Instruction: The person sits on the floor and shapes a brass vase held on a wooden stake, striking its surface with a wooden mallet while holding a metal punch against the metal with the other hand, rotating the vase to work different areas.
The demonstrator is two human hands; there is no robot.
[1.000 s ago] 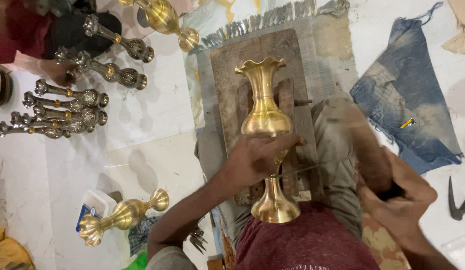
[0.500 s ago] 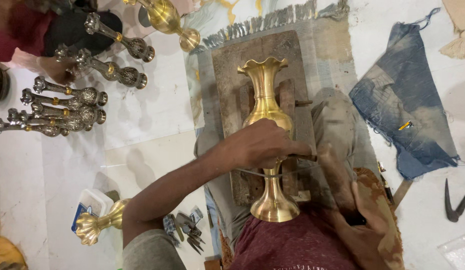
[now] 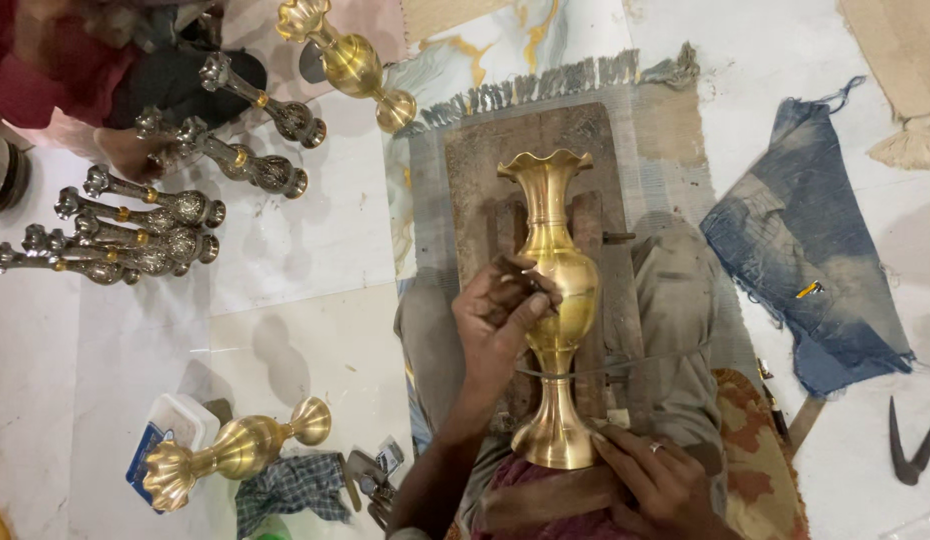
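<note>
My left hand (image 3: 505, 315) rests against the belly of the brass vase (image 3: 555, 300), fingers curled and pinching a thin tool whose tip touches the metal; I cannot tell what kind of tool it is. My right hand (image 3: 660, 480) lies flat with fingers loosely spread at the vase's flared foot, fingertips touching its edge and gripping nothing. The vase lies lengthwise over my lap on a worn wooden board (image 3: 505, 160), its fluted mouth pointing away from me, and a thin wire crosses its narrow stem. The board sits on a grey fringed mat (image 3: 675, 110).

To my left on the white floor lies another brass vase (image 3: 235, 450) on its side, next to a small white and blue box (image 3: 165, 435) and a checked cloth (image 3: 290, 490). Further off, a row of darker engraved vases (image 3: 135, 225) lie side by side, with a third brass vase (image 3: 350, 60) beyond them. On my right lie a blue denim rag (image 3: 805, 240) and dark metal shears (image 3: 910, 445)
</note>
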